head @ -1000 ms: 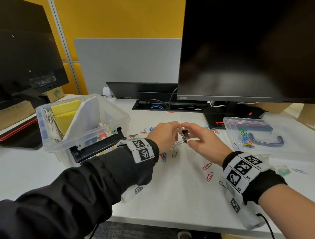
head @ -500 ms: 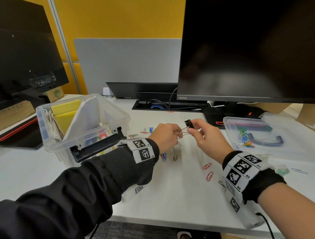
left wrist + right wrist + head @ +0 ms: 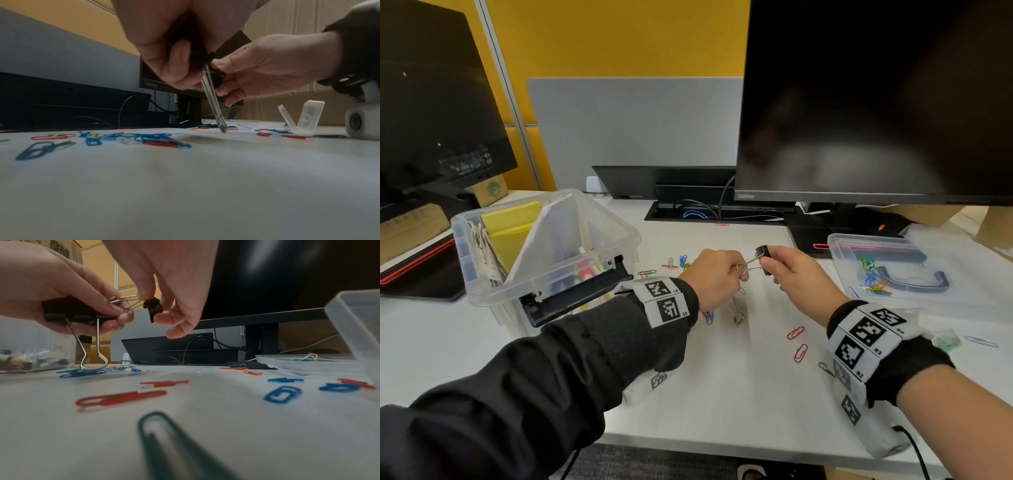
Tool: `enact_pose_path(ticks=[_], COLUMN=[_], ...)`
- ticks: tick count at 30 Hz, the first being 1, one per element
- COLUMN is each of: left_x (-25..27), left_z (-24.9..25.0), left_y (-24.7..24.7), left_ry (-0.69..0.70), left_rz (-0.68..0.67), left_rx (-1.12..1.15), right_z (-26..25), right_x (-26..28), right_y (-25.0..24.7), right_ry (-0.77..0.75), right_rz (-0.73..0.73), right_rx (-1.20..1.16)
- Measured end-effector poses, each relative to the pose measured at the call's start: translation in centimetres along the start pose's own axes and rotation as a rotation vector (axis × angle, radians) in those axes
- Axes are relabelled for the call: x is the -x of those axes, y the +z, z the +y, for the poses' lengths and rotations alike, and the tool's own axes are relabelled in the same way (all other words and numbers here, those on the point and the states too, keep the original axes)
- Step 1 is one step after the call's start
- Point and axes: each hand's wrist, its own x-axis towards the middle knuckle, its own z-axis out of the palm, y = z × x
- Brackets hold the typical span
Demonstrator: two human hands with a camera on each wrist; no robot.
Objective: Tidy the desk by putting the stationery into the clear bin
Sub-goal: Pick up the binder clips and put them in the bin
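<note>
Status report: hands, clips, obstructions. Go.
Right hand pinches small black binder clip; left hand pinches its wire handles, grips large black binder clip. Clear plastic bin open, nothing blocking.

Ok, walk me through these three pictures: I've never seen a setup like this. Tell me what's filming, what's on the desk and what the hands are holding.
No machine here: a person wears three cameras. One sits on the head and looks down at both hands; one sits on each wrist, low over the desk, held by the patterned bands.

The right hand pinches a small black binder clip by its body; the left hand holds that clip's wire handles. The right wrist view shows the left hand also gripping a larger binder clip, its wire loops hanging down.

Coloured paper clips lie scattered on the desk. On the left stands the clear bin, already holding paper and pens; on the right lies its lid, with more clips on it.
</note>
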Motion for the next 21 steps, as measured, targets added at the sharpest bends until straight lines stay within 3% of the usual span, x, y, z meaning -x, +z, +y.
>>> enact_pose_path(ticks=[12,17,21], left_x=[0.12,0.27,0.28], left_z=[0.05,0.30,0.08], left_y=[-0.16,-0.16,-0.10], left_ry=[0.003,0.002,-0.075], left_rz=[0.029,0.016,0.004], left_rx=[0.015,-0.006,0.030], right_z=[0.10,0.18,0.49], right_x=[0.33,0.30,0.13], right_y=[-0.44,-0.67,-0.59], right_ry=[-0.028,-0.105,-0.048], right_rz=[0.050,0.187,0.310], right_rx=[-0.228,-0.124,-0.132])
